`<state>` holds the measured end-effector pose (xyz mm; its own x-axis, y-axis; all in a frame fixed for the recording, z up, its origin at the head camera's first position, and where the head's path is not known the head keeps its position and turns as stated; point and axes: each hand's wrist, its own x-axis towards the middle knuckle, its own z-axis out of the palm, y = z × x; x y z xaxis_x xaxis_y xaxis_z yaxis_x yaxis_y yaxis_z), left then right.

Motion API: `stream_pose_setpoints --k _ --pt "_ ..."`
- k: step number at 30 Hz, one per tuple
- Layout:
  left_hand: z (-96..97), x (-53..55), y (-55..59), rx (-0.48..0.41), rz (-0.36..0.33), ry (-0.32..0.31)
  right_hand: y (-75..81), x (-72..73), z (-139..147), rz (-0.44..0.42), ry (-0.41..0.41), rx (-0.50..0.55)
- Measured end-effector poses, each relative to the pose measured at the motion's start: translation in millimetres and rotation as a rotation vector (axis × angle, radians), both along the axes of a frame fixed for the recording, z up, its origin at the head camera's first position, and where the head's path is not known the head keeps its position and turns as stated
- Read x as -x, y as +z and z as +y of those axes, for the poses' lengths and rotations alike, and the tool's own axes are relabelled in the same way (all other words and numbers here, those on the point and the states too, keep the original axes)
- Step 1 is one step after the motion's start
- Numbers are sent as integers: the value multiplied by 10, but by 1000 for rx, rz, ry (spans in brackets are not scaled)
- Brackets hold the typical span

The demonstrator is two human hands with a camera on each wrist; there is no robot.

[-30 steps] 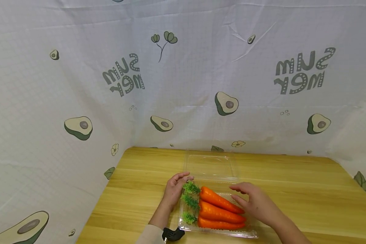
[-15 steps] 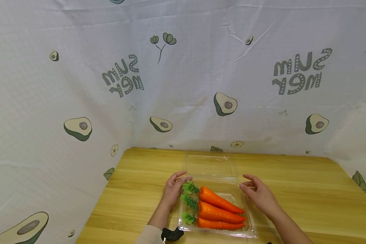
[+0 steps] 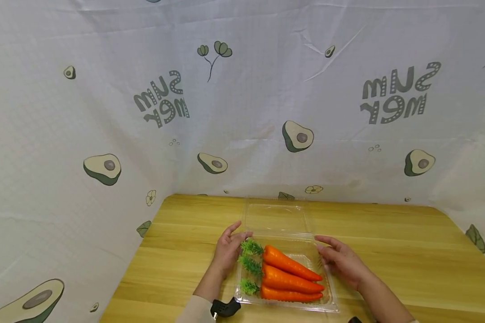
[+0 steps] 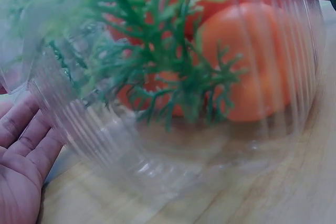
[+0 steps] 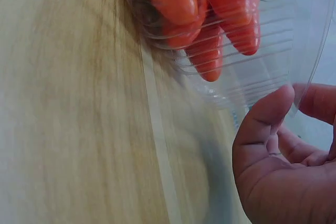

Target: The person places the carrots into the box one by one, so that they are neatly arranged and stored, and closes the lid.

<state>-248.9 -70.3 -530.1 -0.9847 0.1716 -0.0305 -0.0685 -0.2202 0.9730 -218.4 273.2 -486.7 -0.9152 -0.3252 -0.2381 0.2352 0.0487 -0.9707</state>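
A clear plastic clamshell box lies on the table with its lid folded back, away from me. Inside are three orange carrots, their green tops at the left and tips at the right. My left hand is at the box's back left corner; in the left wrist view its fingers lie fairly straight against the ribbed wall. At the back right corner, my right hand pinches the rim between thumb and index finger, the other fingers curled.
The wooden table extends to both sides of the box. A white curtain printed with avocados hangs behind and at the left. On my left wrist is a black strap.
My right hand has moved from over the carrot tips out to the box's right rim and taken hold there. The left hand has stayed at its corner, index finger lifting slightly.
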Motion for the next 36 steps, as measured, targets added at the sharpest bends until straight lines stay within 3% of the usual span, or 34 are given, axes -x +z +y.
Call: stream_pose_setpoints --k 8,15,25,36 --pt "-66 37 37 14 -31 -67 -55 49 103 -100 100 229" --pt "-197 102 126 123 -76 -136 -45 98 157 -74 180 353" --pt "-347 220 316 149 -167 -338 -30 201 196 -145 213 366" --pt "-370 215 318 89 -182 -379 -42 231 222 -155 231 341"
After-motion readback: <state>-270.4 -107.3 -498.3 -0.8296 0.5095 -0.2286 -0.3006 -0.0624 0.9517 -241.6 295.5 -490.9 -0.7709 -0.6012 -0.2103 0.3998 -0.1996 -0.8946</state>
